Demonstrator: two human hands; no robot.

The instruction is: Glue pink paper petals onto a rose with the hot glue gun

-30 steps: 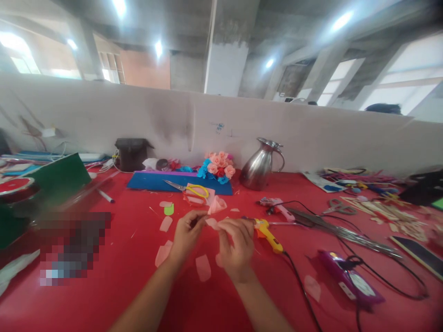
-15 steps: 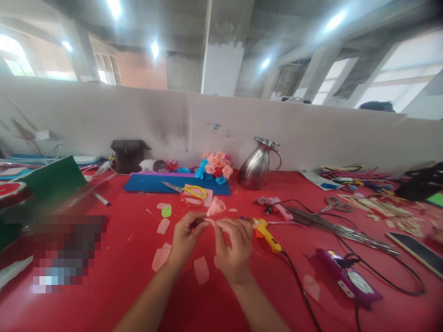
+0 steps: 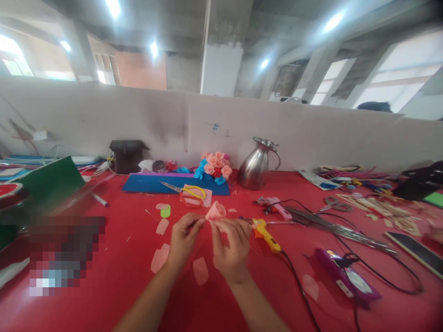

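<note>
Both hands meet above the red table (image 3: 138,295), at its middle. My left hand (image 3: 183,237) is closed, thumb and forefinger pinching the edge of a thin pink paper petal (image 3: 208,220). From the other side, my right hand (image 3: 231,251) pinches the same petal, its fingers curled; much of the petal is hidden by the fingertips. Right behind the fingertips is a partly formed pink paper flower (image 3: 216,210); whether the petal touches it I cannot tell. Loose pink petals (image 3: 200,271) lie around the hands. A yellow glue gun (image 3: 266,235) lies just right of my right hand.
Yellow-handled scissors (image 3: 194,191) rest partly on a blue sheet (image 3: 145,183). Behind are a bunch of paper flowers (image 3: 216,166) and a steel jug (image 3: 256,166). At right lie a pink glue gun (image 3: 275,206), a purple power box (image 3: 346,276), cords and a phone (image 3: 415,251).
Both hands have shifted slightly, and their fingertips are a little farther apart. More of the lower part of the pink flower shows behind them. The view has moved very slightly.
</note>
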